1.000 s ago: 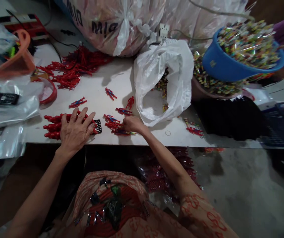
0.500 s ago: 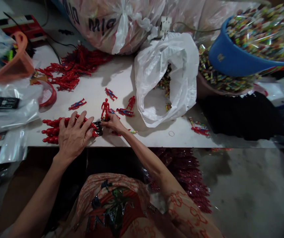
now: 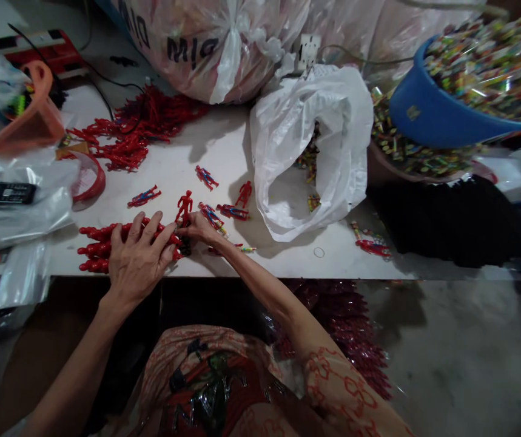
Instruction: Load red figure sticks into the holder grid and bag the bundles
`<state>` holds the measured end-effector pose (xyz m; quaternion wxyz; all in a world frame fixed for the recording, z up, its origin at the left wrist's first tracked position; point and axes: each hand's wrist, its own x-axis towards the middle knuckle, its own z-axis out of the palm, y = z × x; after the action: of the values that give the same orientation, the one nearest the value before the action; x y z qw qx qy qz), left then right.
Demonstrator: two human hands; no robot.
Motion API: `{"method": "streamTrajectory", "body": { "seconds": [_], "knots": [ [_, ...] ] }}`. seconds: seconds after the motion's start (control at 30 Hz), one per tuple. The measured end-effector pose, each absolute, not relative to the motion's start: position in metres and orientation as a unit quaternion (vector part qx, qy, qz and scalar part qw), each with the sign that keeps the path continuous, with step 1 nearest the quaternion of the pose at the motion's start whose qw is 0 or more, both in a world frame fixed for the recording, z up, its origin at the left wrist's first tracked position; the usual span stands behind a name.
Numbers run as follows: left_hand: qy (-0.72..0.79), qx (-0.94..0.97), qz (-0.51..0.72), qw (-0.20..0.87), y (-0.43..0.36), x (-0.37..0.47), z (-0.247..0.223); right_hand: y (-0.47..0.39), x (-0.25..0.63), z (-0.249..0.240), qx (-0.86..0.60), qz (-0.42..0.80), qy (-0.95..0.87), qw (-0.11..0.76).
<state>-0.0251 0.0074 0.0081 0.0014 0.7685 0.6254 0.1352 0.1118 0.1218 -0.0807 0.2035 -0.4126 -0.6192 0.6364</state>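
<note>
My left hand (image 3: 138, 252) lies with fingers spread over several red toy figures (image 3: 94, 250) in side-by-side rows at the table's front edge. Close to it on the right, my right hand (image 3: 202, 229) is closed at the feet of an upright red toy figure (image 3: 184, 205). Its fingertips partly hide a dark piece (image 3: 185, 246) beneath them. Loose red-and-blue figures lie around: one (image 3: 144, 196) beyond my left hand, another (image 3: 206, 176) further back, and a pair (image 3: 233, 212) (image 3: 210, 214) right of the upright figure. A plain red figure (image 3: 244, 193) lies beside them.
A white plastic bag (image 3: 272, 152) stands open on the table, small wrapped pieces inside. Behind are a heap of red figures (image 3: 151, 118) and a big stuffed bag (image 3: 191, 67). A blue tub (image 3: 442, 109) stands right, an orange basket (image 3: 37, 127) and tape roll (image 3: 99, 182) left.
My right hand has moved a little left toward my left hand, carrying the upright red figure with it. The dark piece is more covered now. My left hand stays on the rows.
</note>
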Motion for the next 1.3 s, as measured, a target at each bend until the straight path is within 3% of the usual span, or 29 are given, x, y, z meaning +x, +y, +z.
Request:
{"method": "streamTrajectory", "body": {
  "seconds": [0.43, 0.73, 0.9, 1.07, 1.2, 1.3],
  "knots": [
    [0.623, 0.772, 0.124, -0.024, 0.006, -0.024, 0.006, 0.124, 0.118, -0.07, -0.425, 0.651, -0.571, 0.262],
    [0.629, 0.768, 0.119, -0.032, 0.005, -0.02, 0.006, 0.129, 0.11, -0.077, -0.395, 0.551, -0.713, 0.179],
    [0.62, 0.774, 0.109, -0.066, 0.008, -0.019, 0.004, 0.121, 0.109, -0.076, -0.402, 0.416, -0.804, 0.139],
    [0.608, 0.785, 0.117, -0.022, 0.011, -0.025, 0.007, 0.111, 0.114, -0.06, -0.371, 0.366, -0.847, 0.101],
    [0.632, 0.763, 0.137, 0.007, 0.016, -0.024, 0.008, 0.114, 0.157, -0.038, -0.51, 0.292, -0.805, 0.081],
    [0.651, 0.745, 0.144, 0.025, 0.018, -0.02, 0.009, 0.116, 0.186, -0.029, -0.593, 0.229, -0.772, -0.006]
  ]
}}
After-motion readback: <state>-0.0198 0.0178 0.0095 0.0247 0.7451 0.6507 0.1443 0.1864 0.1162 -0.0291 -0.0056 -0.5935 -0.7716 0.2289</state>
